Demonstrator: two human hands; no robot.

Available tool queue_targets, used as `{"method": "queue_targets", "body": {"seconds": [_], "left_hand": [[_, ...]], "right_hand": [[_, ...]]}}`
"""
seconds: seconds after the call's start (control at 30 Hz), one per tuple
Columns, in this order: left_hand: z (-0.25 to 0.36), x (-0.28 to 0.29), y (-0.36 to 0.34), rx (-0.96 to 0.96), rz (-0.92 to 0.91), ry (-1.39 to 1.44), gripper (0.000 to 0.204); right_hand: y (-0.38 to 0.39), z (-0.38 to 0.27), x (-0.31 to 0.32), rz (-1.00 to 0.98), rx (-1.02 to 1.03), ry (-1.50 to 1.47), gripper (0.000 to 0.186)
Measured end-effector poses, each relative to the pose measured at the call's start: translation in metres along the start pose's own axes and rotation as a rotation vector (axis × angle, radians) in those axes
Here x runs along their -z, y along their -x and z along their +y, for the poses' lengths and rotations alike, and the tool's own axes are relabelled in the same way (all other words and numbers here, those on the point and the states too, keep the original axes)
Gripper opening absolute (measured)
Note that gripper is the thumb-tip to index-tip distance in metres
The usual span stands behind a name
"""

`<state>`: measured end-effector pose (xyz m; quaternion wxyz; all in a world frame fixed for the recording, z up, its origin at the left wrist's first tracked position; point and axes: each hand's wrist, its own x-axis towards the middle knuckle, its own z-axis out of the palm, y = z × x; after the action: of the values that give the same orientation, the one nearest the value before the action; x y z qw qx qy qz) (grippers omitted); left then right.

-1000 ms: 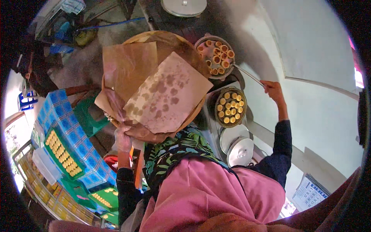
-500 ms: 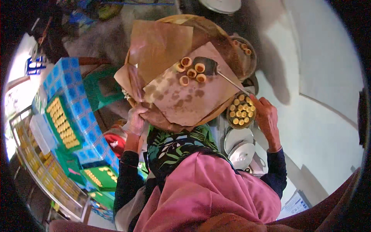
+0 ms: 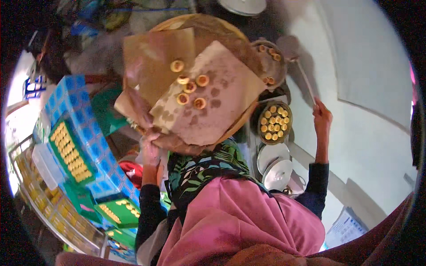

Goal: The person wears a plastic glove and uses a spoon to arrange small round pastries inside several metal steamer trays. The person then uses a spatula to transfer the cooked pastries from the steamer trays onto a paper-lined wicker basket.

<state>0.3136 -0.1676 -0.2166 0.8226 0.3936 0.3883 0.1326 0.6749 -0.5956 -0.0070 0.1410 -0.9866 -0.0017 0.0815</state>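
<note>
My left hand (image 3: 151, 146) is closed on the near left edge of a round woven tray (image 3: 195, 17) lined with brown paper (image 3: 157, 53). Several small round pastries (image 3: 189, 87) with browned tops lie loose on the paper. Off to the right, my right hand (image 3: 322, 116) grips the handle of a metal spatula (image 3: 305, 77). Its blurred flat blade is beside the right rim of a far pan (image 3: 279, 71), with nothing clearly seen on it. A few pastries sit in that pan. A nearer pan (image 3: 289, 129), full of yellow pastries, is left of my right hand.
Two round metal lids (image 3: 277, 175) rest below the nearer pan. A white wall (image 3: 368, 97) rises on the right. To the left, a table with a blue checked cloth (image 3: 95, 128) carries green trays (image 3: 86, 175) of yellow pastries, beside a glass display case (image 3: 57, 208).
The spatula has swung right, off the tray to beside the far pan. The pastries next to its blade now lie spread further left on the paper. The tray has shifted slightly left.
</note>
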Motion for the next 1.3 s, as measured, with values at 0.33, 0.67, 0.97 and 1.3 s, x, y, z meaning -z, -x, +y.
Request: {"method": "queue_targets", "body": {"seconds": [0.33,0.67,0.97,1.3], "left_hand": [[0.014,0.013,0.032,-0.218,0.032,-0.311,0.033],[0.016,0.018,0.038,0.107,0.146,0.262,0.042],[0.012,0.02,0.025,0.166,0.154,0.295,0.043],[0.014,0.03,0.021,0.232,0.106,0.308,0.045]], "right_hand": [[-0.1,0.089,-0.066,-0.403,-0.015,0.201,0.029],[-0.132,0.131,-0.139,-0.227,0.733,-0.097,0.037],[-0.076,0.112,-0.202,-0.061,0.123,-0.196,0.03],[-0.128,0.122,-0.127,-0.062,0.557,0.062,0.023]]}}
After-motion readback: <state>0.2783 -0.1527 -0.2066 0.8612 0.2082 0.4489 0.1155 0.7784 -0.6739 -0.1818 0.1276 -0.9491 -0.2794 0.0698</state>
